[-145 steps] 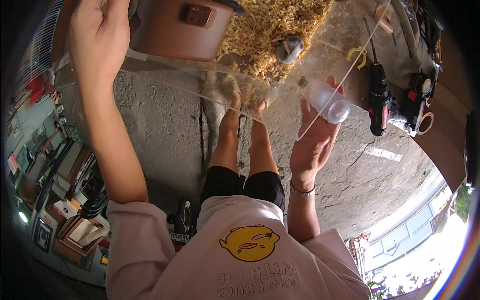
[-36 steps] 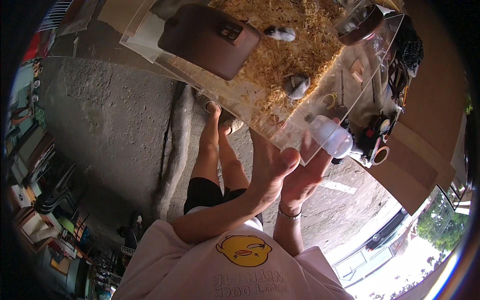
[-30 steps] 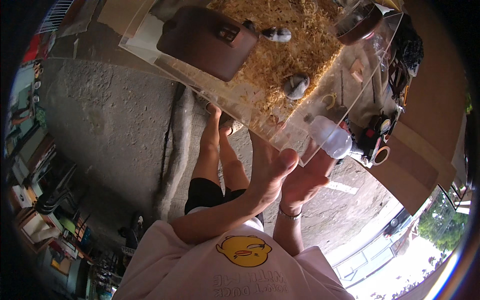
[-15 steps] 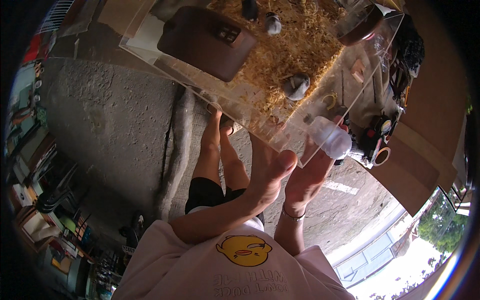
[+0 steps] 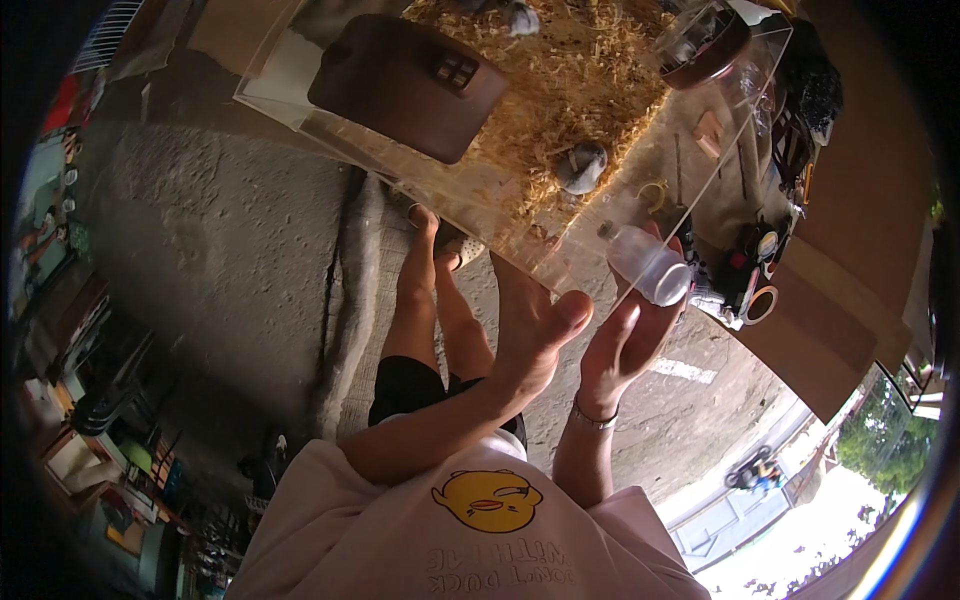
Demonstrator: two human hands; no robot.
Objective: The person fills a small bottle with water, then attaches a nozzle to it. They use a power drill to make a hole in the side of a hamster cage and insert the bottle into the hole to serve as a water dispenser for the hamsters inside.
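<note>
Rough grey concrete floor (image 5: 240,250) spreads below a clear, straight-sided tank (image 5: 275,82) bedded with yellowish wood shavings (image 5: 590,105). Inside it, a dark brown, rounded plastic box (image 5: 395,95) with a small grid window stands to the left, and a grey-and-white furry rodent (image 5: 582,168) sits on the shavings.

By the tank's near corner is a frosted, translucent, cylindrical bottle (image 5: 648,265). Its long axis slants from upper left to lower right, the narrow dark tip pointing towards the shavings, the broad round base facing away. It crosses the tank's edge in view; which side of the wall it is on cannot be told.

The right hand (image 5: 640,345) reaches up behind the bottle, fingers extended past its far side, thumb apart from them; whether they pinch it cannot be told. The left hand (image 5: 530,335) is at the corner, thumb raised, its other fingers too obscured to read.
</note>
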